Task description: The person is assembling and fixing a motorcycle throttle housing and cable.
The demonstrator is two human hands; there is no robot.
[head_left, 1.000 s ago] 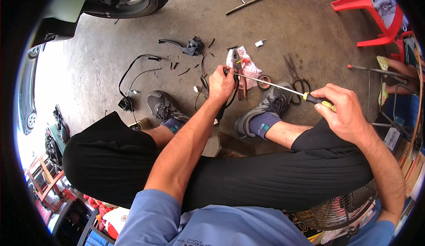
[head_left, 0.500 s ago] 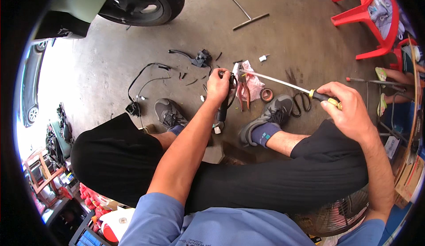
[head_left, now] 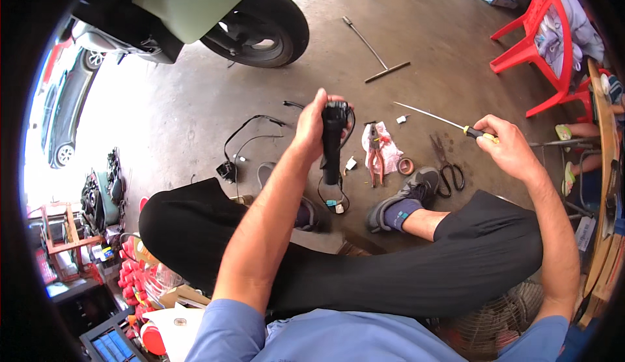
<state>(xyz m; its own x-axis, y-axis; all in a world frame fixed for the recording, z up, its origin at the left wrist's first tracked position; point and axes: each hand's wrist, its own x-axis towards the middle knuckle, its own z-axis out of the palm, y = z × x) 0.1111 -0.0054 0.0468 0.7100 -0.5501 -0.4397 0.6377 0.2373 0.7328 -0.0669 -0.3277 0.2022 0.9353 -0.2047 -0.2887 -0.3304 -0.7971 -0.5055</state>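
Observation:
My left hand [head_left: 311,127] is closed around the upper end of a black handlebar grip [head_left: 332,150] with a switch housing at its top. The grip hangs nearly upright between my knees. From its lower end run thin wires with teal and white connectors [head_left: 336,206]. To the right, my right hand [head_left: 511,147] is wrapped round the yellow-and-black handle of a long screwdriver [head_left: 433,116]. Its thin shaft points left, with the tip apart from the grip. Red-handled pliers [head_left: 375,159] lie on a pinkish cloth [head_left: 390,152] on the floor between my hands.
Beside the pliers lie a tape roll [head_left: 405,166], black-handled scissors [head_left: 450,173] and a white connector [head_left: 351,163]. A cable with a switch piece [head_left: 226,170] rests left. Farther off are a T-handle wrench [head_left: 372,53], a vehicle wheel [head_left: 290,30] and a red chair [head_left: 524,46].
The screwdriver tip has come away from the grip. My left hand has turned the grip, so more of its length shows. The whole view has shifted, too.

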